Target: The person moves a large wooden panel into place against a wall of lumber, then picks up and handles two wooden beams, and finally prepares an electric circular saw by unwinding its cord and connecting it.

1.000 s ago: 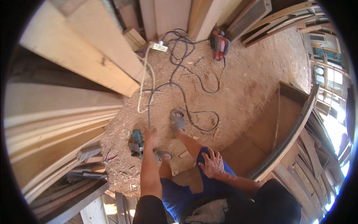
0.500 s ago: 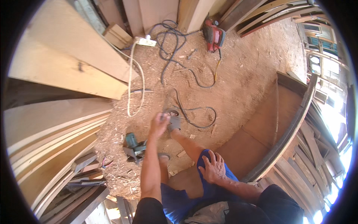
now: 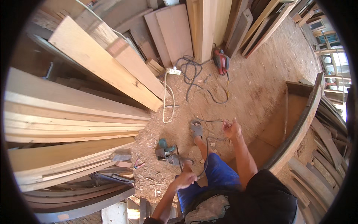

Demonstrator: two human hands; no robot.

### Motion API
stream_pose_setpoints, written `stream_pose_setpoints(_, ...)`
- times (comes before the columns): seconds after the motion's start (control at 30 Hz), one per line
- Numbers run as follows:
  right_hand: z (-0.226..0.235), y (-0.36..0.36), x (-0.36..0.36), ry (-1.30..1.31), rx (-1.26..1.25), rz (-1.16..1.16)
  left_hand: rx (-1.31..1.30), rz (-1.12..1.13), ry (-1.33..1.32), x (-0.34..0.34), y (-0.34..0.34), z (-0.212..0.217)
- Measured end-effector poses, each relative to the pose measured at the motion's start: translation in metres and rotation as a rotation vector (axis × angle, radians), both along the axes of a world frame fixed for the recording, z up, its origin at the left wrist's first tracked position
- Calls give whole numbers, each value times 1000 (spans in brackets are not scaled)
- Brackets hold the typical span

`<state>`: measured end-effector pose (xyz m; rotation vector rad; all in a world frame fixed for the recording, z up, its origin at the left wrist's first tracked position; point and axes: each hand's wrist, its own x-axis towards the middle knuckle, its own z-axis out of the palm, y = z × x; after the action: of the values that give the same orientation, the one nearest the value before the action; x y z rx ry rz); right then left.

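Fingers of the left hand [image 3: 185, 180] are closed on a dark cord [image 3: 206, 156] that runs up to the right hand [image 3: 232, 129], pinched there too. Green power tool [image 3: 166, 152] sits on the sawdust floor [image 3: 257, 82] just left of the legs, planks [image 3: 74, 119] stacked further left.

the left hand [image 3: 185, 180], which a second ago reached out by the teal power tool [image 3: 166, 152] and then toward the foot, has pulled back near the knee gripping the black cord [image 3: 204, 156], while the right hand [image 3: 232, 129] has left the thigh and lifted the cord's far end.
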<state>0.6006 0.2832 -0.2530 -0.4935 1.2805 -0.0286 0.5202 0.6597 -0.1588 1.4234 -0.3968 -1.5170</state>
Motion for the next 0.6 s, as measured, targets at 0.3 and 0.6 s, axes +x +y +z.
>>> stream_pose_setpoints(0.3,51,109,-95,445,612,1244,-37,569,-100,-8,-18,37)
stream_pose_setpoints(0.6,151,69,29,-202,-65,-226,61,428,-85,-73,36,45)
